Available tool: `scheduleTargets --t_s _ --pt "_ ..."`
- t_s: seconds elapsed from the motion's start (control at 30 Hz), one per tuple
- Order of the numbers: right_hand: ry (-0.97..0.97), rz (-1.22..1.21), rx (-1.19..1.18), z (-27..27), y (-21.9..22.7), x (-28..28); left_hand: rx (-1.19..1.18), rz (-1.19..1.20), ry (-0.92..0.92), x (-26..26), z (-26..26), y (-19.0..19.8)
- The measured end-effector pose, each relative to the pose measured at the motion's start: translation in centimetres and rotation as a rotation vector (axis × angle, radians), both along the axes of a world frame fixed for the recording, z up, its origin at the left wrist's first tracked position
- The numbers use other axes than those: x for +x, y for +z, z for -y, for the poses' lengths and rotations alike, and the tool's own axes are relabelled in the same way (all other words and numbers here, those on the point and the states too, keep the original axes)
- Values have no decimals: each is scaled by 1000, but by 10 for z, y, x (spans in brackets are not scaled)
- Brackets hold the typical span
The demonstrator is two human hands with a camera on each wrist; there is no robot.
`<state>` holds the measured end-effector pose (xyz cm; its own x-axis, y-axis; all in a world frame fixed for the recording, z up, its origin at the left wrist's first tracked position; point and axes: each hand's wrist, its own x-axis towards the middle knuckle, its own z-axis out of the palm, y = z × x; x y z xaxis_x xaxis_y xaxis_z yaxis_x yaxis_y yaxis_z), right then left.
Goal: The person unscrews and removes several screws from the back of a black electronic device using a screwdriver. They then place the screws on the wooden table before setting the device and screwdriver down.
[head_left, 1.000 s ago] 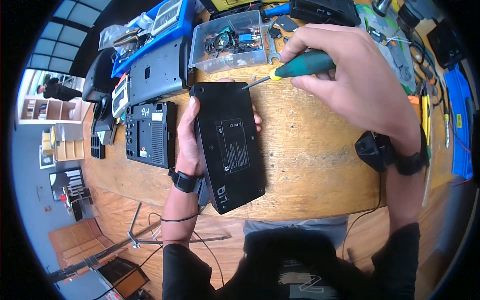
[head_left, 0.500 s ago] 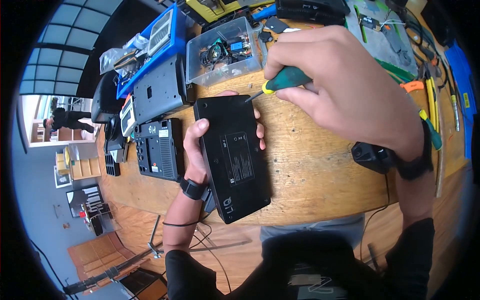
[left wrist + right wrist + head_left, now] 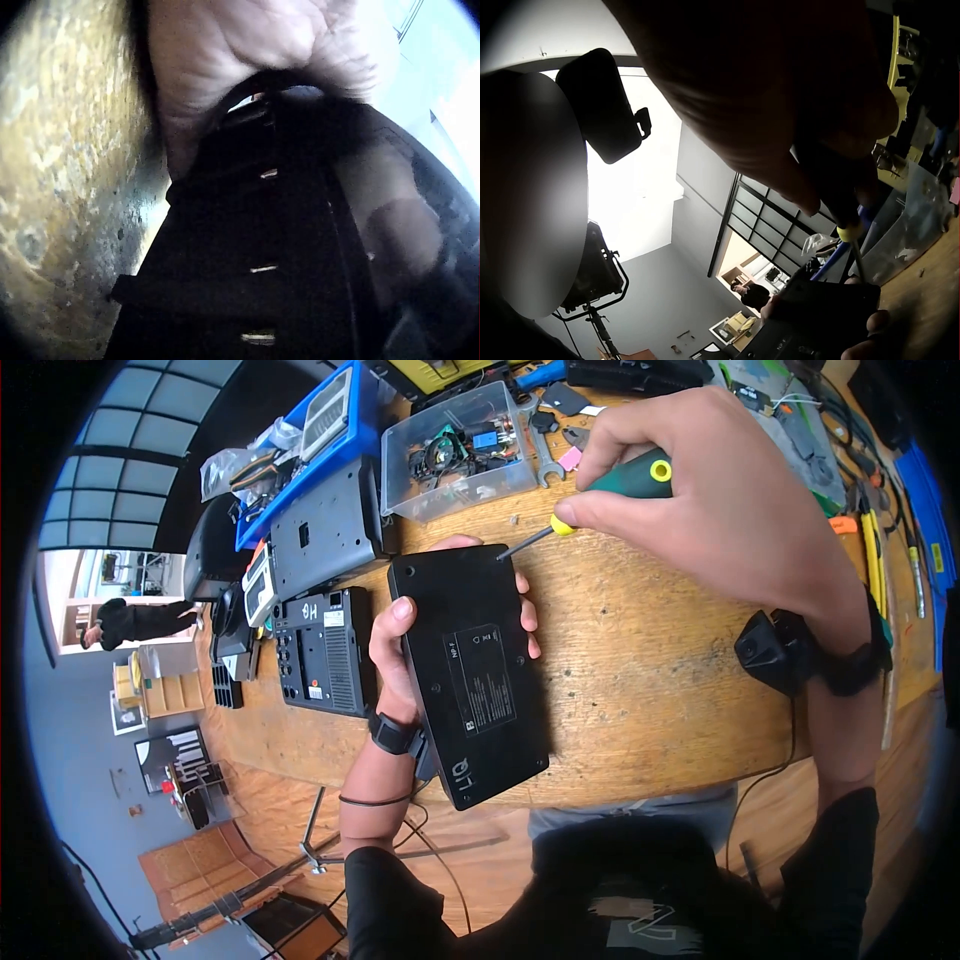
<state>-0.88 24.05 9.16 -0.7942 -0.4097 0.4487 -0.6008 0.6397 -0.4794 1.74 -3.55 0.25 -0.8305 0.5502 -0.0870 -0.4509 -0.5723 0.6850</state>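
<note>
My left hand (image 3: 392,652) grips a flat black rectangular device (image 3: 475,600) from beneath, thumb on its left edge and fingertips showing along its right. The face toward me has a printed label (image 3: 482,678), corner screw holes and hand-drawn letters near the bottom. My right hand (image 3: 715,510) holds a screwdriver (image 3: 622,478) with a green handle and yellow collar. Its shaft slants down to the device's upper right corner, tip right at the screw hole. In the right wrist view the collar (image 3: 847,233) shows above the device. Slotted dark casing (image 3: 225,240) fills the left wrist view under the palm.
Behind the device stands a clear plastic box (image 3: 455,500) of electronic parts, with a wrench (image 3: 548,455) beside it. To the left lie a second black device (image 3: 322,650), a black panel (image 3: 325,530) and a blue bin (image 3: 358,425). Pliers and cables lie right.
The right hand's fingers have turned around the screwdriver handle, so its yellow-ringed end now shows. The tip stays at the same corner. The device sits slightly lower in the head view.
</note>
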Motion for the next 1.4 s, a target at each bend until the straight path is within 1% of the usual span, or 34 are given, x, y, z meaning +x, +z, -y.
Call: scheduleTargets --t_s 0.13,0.2,0.27,0.37,0.43,0.5,0.6,0.67,0.7,0.77,0.93,1.03,1.13,1.23,1.3,1.4 --pt "20 -8 -9 -4 4 -2 -4 15 -3 0 0 1" --pt "76 167 -9 -10 34 4 -36 14 5 -1 0 1" --pt "59 245 -48 -12 44 6 -49 13 7 -1 0 2" --pt "-20 146 -125 -7 21 -2 -45 17 8 -1 0 2" --pt "1 -20 -117 -9 1 -12 -48 24 16 -1 -1 3" --pt "39 114 -136 -11 18 -7 -42 25 16 -2 0 3" --pt "96 396 -124 -20 51 -12 -17 35 16 -3 -1 1" --pt "116 405 -136 -20 45 -14 -16 42 15 -3 0 0" --pt "115 300 -155 -15 30 -13 -27 40 17 -3 0 0" --pt "88 212 -179 -10 22 -12 -45 36 24 -2 0 2" --pt "-101 345 -206 -2 9 -13 -19 50 26 -3 -1 0" --pt "-37 196 -206 -2 -5 -15 -15 51 31 -2 0 0" --pt "15 135 -201 -2 -14 -18 -7 49 33 -2 -2 1" --pt "-59 301 -286 2 -9 -14 9 32 32 -3 -1 -2" --pt "-3 270 -285 -1 1 -16 14 24 32 -5 1 -5" --pt "24 273 -325 -1 5 -15 16 25 35 -5 2 -6"
